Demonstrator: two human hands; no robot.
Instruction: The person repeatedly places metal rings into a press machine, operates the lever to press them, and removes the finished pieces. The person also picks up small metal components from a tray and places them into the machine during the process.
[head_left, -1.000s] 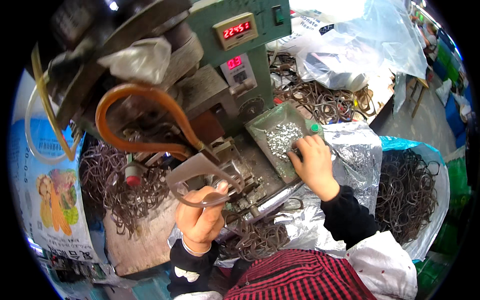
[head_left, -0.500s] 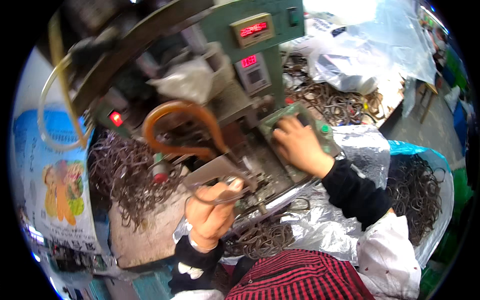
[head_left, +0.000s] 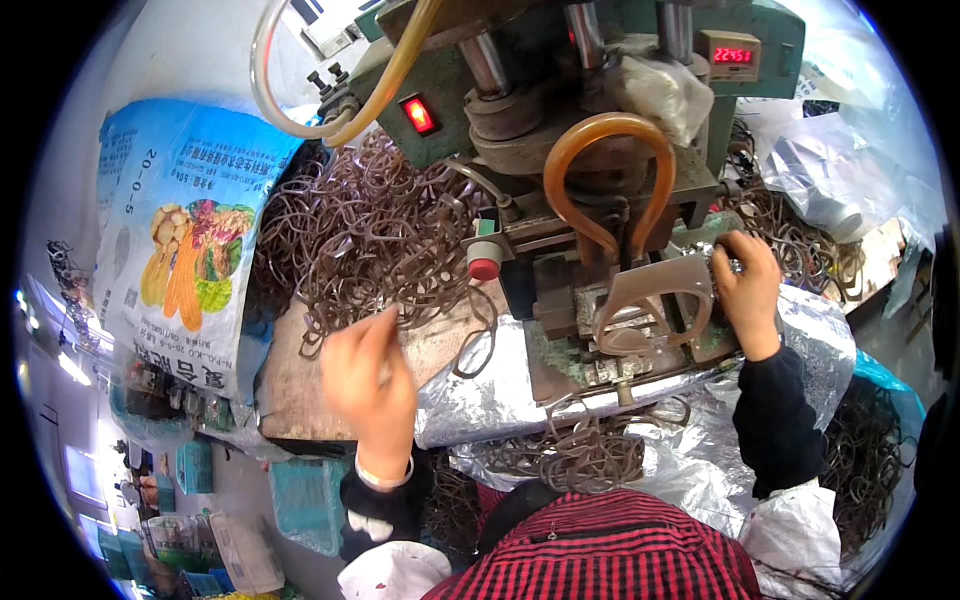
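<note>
My left hand [head_left: 370, 385] is blurred by motion at the near edge of a big heap of brown wire rings [head_left: 370, 225] left of the green press machine [head_left: 600, 110]. Its fingertips reach the rings; whether it grips one is unclear. My right hand [head_left: 745, 290] is on the machine's right side, fingers curled onto small silver parts [head_left: 722, 252] in a tray. A clear guard plate [head_left: 655, 290] stands over the press bed between my hands, below an orange hose loop [head_left: 610, 165].
A printed sack [head_left: 190, 230] stands at the left. Crinkled foil [head_left: 500, 390] covers the bench front, with loose rings [head_left: 580, 455] on it. More rings fill a bag [head_left: 870, 460] at the right. The machine carries a red button [head_left: 483, 268], a lit red switch [head_left: 418, 113] and a digital counter [head_left: 733, 55].
My left hand has left the press bed and swung left to the ring heap. My right hand has stayed at the tray of silver parts. The view has turned left.
</note>
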